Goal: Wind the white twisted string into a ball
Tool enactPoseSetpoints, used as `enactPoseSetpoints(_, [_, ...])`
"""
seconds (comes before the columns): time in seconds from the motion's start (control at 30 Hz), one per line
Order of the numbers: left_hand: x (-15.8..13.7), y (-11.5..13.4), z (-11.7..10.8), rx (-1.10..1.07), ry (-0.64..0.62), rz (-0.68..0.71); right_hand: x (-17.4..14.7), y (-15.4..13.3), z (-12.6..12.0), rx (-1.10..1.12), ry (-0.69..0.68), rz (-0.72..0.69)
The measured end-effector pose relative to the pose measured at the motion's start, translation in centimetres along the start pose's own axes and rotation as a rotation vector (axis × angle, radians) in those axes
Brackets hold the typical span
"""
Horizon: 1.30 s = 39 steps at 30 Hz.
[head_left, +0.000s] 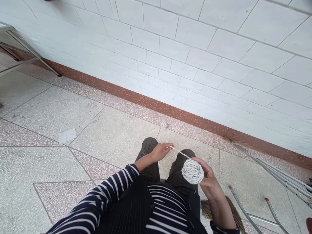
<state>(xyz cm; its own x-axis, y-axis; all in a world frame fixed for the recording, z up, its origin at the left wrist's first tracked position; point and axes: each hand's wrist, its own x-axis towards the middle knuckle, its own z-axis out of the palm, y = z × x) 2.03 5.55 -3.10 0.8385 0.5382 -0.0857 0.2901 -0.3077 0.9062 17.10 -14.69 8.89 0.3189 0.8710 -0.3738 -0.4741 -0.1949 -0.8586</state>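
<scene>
My right hand is wrapped round a ball of white yarn with dark flecks, held above my right knee. From the ball a strand of yarn runs taut up and to the left. Its other end is pinched between the fingertips of my left hand, which is over the gap between my knees. On the floor near the wall lies a second small ball, whitish and speckled, a little beyond my left hand.
A white tiled wall with a red-brown skirting stands ahead. A metal-framed rack is at far left, and a white paper lies on the floor. To the right are long metal bars and a tubular metal frame.
</scene>
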Motion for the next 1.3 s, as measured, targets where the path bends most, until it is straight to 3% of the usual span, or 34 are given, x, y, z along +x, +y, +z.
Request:
enactPoseSetpoints(0.17, [0.4, -0.4, -1.8, 0.107, -0.009, -0.023, -0.7, -1.1, -0.8, 0.235, 0.192, -0.042])
enactPoseSetpoints(0.37, [2.1, -0.7, -3.5, 0.202, -0.064, 0.014, -2.2, -4.2, -1.0, 0.255, 0.432, -0.120])
enactPoseSetpoints(0.6, [6.9, -0.2, -5.1, 0.197, -0.017, 0.050, -3.8, -7.6, -0.3, 0.232, 0.389, -0.267])
enactPoseSetpoints(0.83, [8.5, -0.8, -6.2, -0.074, -0.013, -0.046, -4.5, -9.3, -0.3, 0.338, 0.605, -0.389])
enactPoseSetpoints(0.97, [8.1, -0.3, -6.5, -0.269, -0.033, -0.011, -4.2, -10.0, 0.0, 0.365, 0.664, -0.429])
enactPoseSetpoints(1.07, [7.5, 0.5, -7.0, -0.246, -0.035, 0.009, -3.9, -10.6, 0.3, 0.378, 0.665, -0.468])
enactPoseSetpoints(1.3, [5.9, -0.2, -7.8, 0.212, -0.021, 0.058, -4.1, -12.4, 0.8, 0.368, 0.471, -0.643])
